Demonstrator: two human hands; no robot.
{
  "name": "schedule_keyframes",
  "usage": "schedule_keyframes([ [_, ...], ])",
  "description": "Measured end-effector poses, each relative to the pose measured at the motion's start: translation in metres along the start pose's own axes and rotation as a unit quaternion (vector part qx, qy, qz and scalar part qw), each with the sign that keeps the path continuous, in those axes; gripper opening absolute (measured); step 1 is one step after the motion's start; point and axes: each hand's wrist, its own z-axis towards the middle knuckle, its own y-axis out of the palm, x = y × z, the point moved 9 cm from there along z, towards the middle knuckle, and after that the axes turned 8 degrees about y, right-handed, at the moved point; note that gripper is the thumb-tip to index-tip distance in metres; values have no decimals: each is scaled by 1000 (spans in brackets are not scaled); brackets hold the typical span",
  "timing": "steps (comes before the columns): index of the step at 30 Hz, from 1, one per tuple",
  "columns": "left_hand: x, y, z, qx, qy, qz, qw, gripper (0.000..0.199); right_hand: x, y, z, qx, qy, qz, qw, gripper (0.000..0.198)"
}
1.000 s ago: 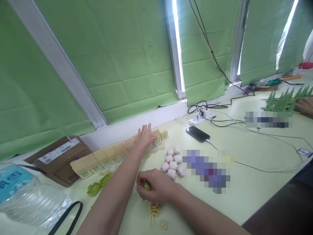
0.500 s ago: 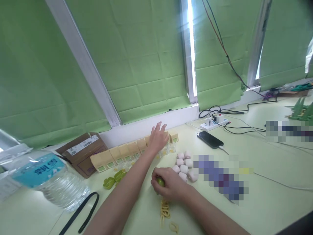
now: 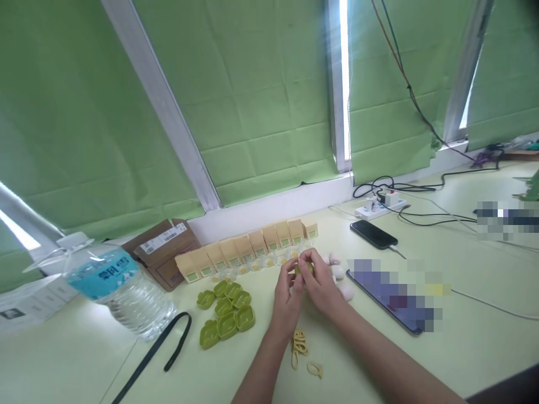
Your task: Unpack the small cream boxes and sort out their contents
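My left hand [image 3: 288, 289] and my right hand [image 3: 320, 280] meet over the middle of the table. Between their bent fingers is a small green case [image 3: 304, 269], mostly covered by the fingertips. Several green cases [image 3: 227, 324] of the same colour, open like little cups, lie to the left of my left hand. Pale pinkish-white rounded cases [image 3: 345, 290] sit partly hidden behind my right hand. Below the hands, yellow loops [image 3: 300, 342] lie in a small heap, with one single loop [image 3: 315, 369] apart from it.
Brown paper packets [image 3: 242, 248] stand in a row along the wall, with small clear pieces [image 3: 256, 265] before them. At left are a large water bottle [image 3: 126, 292], a cardboard box [image 3: 168, 255] and a black strap [image 3: 177, 348]. A phone [image 3: 374, 234] and power strip [image 3: 381, 209] lie right.
My left hand has come back from the paper packets and joined my right hand at the green case. The view has turned slightly, and the green cases on the table now show fully.
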Motion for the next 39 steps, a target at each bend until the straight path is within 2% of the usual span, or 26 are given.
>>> schedule_keyframes([
  [2,-5,2,-5,-23,-10,-4,1000,45,1,1,-1,4,5,-7,1000,19],
  [5,-10,-1,-7,-18,-12,-7,1000,47,1,5,-2,3,8,-11,1000,20],
  [9,-21,-10,-5,42,-40,-58,997,50,-1,9,-4,-15,1,-14,1000,20],
  [13,-33,-25,-3,107,-94,-127,982,53,-3,14,-3,-56,-17,-27,998,25],
  [17,-44,-44,-6,196,-125,-192,953,55,0,16,-1,-68,-27,-61,995,35],
  [21,-53,-49,-11,252,-145,-269,918,42,2,21,-2,-86,-48,-102,990,44],
  [26,-50,-40,-9,235,-152,-349,895,34,-4,24,-6,-104,-86,-132,982,47],
  [31,-50,-40,-11,246,-168,-368,881,32,-9,22,-4,-101,-92,-139,981,35],
  [35,-49,-35,-12,229,-170,-357,890,26,-10,24,-4,-108,-91,-139,980,23],
  [39,-46,-27,-10,187,-162,-322,914,27,-11,25,-3,-114,-89,-137,980,12],
])
